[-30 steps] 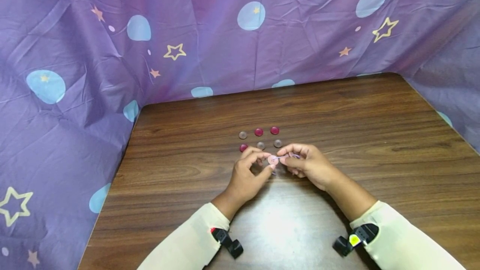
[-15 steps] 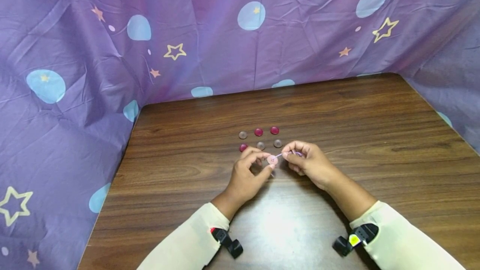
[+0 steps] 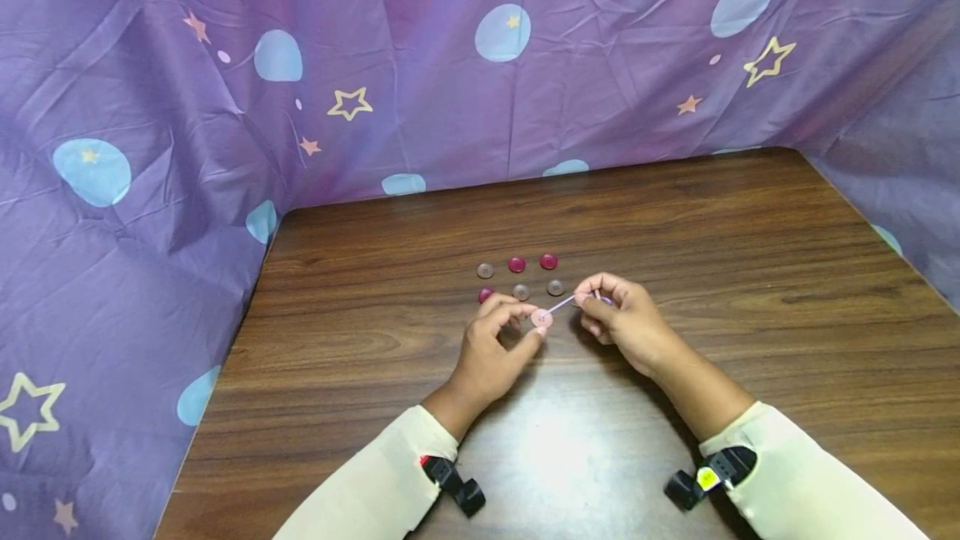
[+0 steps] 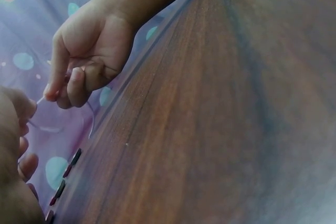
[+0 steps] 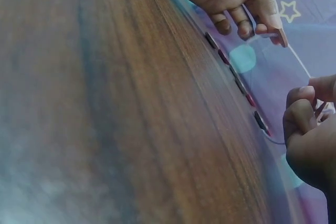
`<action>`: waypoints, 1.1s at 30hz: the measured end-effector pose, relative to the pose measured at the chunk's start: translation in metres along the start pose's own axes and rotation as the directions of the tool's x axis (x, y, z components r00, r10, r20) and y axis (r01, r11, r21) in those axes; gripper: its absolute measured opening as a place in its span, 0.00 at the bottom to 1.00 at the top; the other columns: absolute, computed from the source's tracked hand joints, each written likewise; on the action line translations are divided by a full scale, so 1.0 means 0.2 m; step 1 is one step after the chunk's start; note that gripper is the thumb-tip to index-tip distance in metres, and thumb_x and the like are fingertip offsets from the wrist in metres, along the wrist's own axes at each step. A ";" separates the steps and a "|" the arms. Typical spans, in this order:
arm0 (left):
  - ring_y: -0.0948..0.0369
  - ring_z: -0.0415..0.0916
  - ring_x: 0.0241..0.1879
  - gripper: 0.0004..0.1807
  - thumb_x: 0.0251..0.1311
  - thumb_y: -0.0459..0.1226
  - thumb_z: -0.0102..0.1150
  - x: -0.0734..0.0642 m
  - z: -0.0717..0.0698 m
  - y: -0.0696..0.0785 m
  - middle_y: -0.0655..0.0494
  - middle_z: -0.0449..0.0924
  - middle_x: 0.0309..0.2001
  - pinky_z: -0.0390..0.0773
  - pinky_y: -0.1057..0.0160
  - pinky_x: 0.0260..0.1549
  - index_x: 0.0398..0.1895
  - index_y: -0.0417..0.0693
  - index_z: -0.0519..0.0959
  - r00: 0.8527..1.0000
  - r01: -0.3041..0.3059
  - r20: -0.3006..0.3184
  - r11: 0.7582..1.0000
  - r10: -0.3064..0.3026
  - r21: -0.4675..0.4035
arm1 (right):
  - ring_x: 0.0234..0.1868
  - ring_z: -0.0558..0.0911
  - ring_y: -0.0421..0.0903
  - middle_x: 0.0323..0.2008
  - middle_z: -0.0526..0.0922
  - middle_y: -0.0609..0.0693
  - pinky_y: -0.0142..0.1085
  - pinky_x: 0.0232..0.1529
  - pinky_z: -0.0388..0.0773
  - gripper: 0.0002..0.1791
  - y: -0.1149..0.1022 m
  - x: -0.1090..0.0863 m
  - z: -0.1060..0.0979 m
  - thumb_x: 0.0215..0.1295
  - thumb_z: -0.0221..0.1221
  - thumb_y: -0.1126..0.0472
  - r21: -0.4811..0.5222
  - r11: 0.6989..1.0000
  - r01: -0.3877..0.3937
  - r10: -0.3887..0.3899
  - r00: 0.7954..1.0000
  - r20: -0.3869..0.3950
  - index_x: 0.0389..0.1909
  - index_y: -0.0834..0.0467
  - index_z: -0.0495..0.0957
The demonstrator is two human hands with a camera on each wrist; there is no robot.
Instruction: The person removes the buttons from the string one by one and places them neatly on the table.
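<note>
Between thumb and index finger, my left hand [image 3: 491, 351] pinches a pink button [image 3: 542, 318] by its edge, held above the table. A thin pale purple cord [image 3: 560, 304] runs taut from the button's holes to my right hand [image 3: 622, 319], whose thumb and index finger pinch it. In the right wrist view the button [image 5: 282, 38] shows edge-on, with the cord [image 5: 299, 60] leaving one face and more cord on the other side. A slack loop of cord [image 4: 92, 121] hangs below my right hand in the left wrist view.
Several loose buttons lie in two rows just beyond my hands on the wooden table [image 3: 360, 407], among them a dark red button [image 3: 517, 265] and a grey-brown button [image 3: 555, 287]. A purple curtain [image 3: 420, 48] with stars hangs behind the table.
My right hand has moved away to the right and slightly up, drawing out a longer stretch of cord from the button. My left hand has kept its pinch, shifting barely leftward.
</note>
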State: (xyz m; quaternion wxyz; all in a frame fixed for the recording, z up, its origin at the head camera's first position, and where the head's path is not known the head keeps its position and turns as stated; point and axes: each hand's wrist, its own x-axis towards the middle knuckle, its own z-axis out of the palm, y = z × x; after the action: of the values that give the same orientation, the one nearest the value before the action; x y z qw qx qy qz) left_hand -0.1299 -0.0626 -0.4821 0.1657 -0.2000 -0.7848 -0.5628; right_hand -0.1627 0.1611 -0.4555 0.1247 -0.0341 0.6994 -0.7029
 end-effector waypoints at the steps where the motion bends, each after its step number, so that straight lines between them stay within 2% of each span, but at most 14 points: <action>1: 0.44 0.83 0.43 0.11 0.63 0.32 0.76 0.00 0.00 0.00 0.46 0.86 0.46 0.85 0.58 0.45 0.48 0.43 0.91 1.000 0.005 0.000 1.000 -0.005 -0.002 | 0.24 0.74 0.37 0.26 0.75 0.41 0.27 0.23 0.70 0.06 0.00 0.00 0.00 0.78 0.58 0.69 0.008 1.000 0.002 -0.002 1.000 -0.003 0.40 0.57 0.79; 8: 0.45 0.83 0.43 0.11 0.62 0.31 0.76 0.00 -0.01 0.01 0.45 0.86 0.46 0.85 0.55 0.45 0.48 0.42 0.90 1.000 0.007 -0.007 1.000 -0.007 -0.003 | 0.25 0.74 0.37 0.27 0.73 0.41 0.26 0.24 0.70 0.08 -0.01 0.00 -0.01 0.80 0.56 0.70 0.055 0.998 -0.003 0.005 1.000 -0.030 0.38 0.57 0.78; 22: 0.43 0.81 0.43 0.13 0.61 0.30 0.75 0.00 -0.01 0.00 0.44 0.84 0.47 0.84 0.57 0.43 0.49 0.42 0.89 0.999 0.027 -0.024 1.000 -0.026 0.009 | 0.24 0.73 0.37 0.23 0.73 0.42 0.26 0.23 0.69 0.08 -0.02 0.01 -0.03 0.81 0.54 0.69 0.129 0.992 -0.002 0.013 0.997 -0.077 0.38 0.58 0.78; 27: 0.43 0.81 0.42 0.12 0.61 0.30 0.76 0.01 -0.02 0.00 0.44 0.84 0.45 0.84 0.52 0.43 0.48 0.42 0.90 0.998 0.016 -0.065 1.000 -0.015 0.015 | 0.23 0.73 0.37 0.22 0.74 0.43 0.26 0.22 0.69 0.09 -0.02 0.02 -0.03 0.80 0.53 0.70 0.165 0.986 0.001 0.015 0.995 -0.094 0.38 0.59 0.78; 33: 0.42 0.83 0.45 0.13 0.61 0.30 0.76 0.01 -0.03 0.00 0.43 0.84 0.46 0.86 0.49 0.44 0.49 0.41 0.89 0.998 0.042 -0.052 0.999 -0.040 0.028 | 0.22 0.73 0.36 0.22 0.74 0.42 0.25 0.22 0.68 0.11 -0.01 0.02 -0.03 0.81 0.52 0.70 0.194 0.981 0.012 0.011 0.993 -0.121 0.37 0.57 0.78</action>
State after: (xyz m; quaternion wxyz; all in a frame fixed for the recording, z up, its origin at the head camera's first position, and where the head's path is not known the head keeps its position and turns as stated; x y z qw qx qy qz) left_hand -0.1310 -0.0673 -0.4790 0.1772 -0.1667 -0.7924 -0.5594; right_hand -0.1678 0.1662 -0.4540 0.0845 0.0209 0.6337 -0.7687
